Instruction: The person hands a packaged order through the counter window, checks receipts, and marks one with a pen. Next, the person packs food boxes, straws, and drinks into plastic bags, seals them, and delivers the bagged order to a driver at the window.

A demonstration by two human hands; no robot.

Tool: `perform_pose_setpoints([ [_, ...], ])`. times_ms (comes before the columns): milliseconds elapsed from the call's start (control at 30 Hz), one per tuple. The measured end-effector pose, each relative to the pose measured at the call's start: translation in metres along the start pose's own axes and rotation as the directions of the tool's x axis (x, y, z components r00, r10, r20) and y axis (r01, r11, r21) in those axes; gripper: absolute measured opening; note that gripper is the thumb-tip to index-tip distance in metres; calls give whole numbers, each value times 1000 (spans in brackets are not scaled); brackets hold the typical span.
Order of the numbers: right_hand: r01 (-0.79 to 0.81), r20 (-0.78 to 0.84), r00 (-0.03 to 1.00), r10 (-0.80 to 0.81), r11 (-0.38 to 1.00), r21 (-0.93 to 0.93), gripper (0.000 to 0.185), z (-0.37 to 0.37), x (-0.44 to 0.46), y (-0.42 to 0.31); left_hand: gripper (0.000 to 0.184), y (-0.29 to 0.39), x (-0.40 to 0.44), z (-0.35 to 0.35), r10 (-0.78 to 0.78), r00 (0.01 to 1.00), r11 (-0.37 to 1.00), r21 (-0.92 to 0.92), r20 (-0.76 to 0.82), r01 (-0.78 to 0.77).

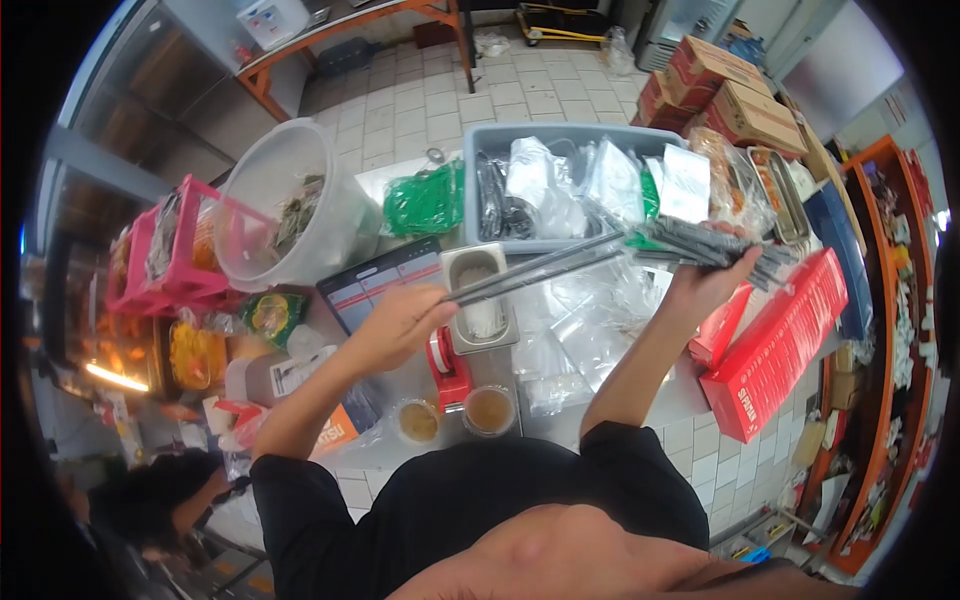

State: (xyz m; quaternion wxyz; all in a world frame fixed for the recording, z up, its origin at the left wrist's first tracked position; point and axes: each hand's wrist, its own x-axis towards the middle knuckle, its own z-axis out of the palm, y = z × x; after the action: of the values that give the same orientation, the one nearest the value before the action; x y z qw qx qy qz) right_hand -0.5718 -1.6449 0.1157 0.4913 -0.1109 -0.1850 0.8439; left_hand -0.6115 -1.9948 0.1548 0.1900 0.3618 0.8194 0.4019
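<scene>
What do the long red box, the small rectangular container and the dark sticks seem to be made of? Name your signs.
Long red box: probably coated card; flat printed faces, straight edges.
Small rectangular container: likely steel; grey with bright reflections.
Dark sticks: perhaps plastic; glossy streaks suggest clear wrapping, so uncertain.

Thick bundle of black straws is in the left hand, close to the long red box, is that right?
The hand is wrong: the head view shows the thick bundle of black straws in the right hand, close to the long red box.
</scene>
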Motion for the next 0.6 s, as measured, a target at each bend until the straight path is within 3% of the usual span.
perform_pose_setpoints([
  [67, 26, -65, 997, -33, 994, -110, 31, 3, 27, 28, 28, -2, -21, -17, -55, 994, 998, 3, -96, 56],
  [133, -24, 31, 999, 32, 974, -226, 33, -18, 61, 78, 30, 6, -42, -30, -116, 975, 993, -13, -189, 115],
  [200, 141, 97, 990, -105, 830, -540, 47, -10, 57, 135, 33, 19, -67, -38, -191, 942, 982, -60, -277, 182],
  [233, 99, 108, 994, -17, 570, -816, 68, -35, 69, 146, 35, 19, -81, -38, -176, 939, 984, -45, -295, 171],
  [267, 150, 153, 987, 50, 70, -986, 86, -77, 103, 161, 35, 16, -97, -28, -208, 913, 977, -40, -350, 207],
  [300, 25, 27, 1000, -9, -161, -987, 89, -26, 46, 135, 35, 15, -112, -17, -245, 874, 967, -38, -419, 253],
  [333, 211, 211, 977, -4, 60, -976, 80, -8, -1, 123, 32, 23, -125, -7, -278, 854, 959, -76, -440, 273],
  [367, 372, 388, 922, 1, 281, -885, 71, 10, -47, 112, 30, 15, -136, 7, -125, 869, 992, -60, -478, 109],
  [400, 295, 539, 787, 300, 584, -756, 72, 26, -100, 97, 29, 15, -141, 22, -128, 874, 988, 20, -469, 155],
  [433, -24, 601, 580, 549, 750, -661, 68, 25, -151, 94, 29, 16, -147, 33, -132, 891, 978, 91, -434, 189],
  [500, -333, 745, 63, 664, 717, -612, 54, 29, -227, 86, 29, 21, -160, 45, -165, 875, 980, 20, -456, 196],
  [533, -264, 764, -182, 619, 718, -644, 44, 35, -252, 82, 32, 15, -176, 46, -61, 834, 972, 159, -549, 175],
  [600, -570, 823, -124, 555, 639, -517, 30, 46, -284, 88, 38, 1, -198, 44, 198, 721, 896, 421, -664, 142],
])
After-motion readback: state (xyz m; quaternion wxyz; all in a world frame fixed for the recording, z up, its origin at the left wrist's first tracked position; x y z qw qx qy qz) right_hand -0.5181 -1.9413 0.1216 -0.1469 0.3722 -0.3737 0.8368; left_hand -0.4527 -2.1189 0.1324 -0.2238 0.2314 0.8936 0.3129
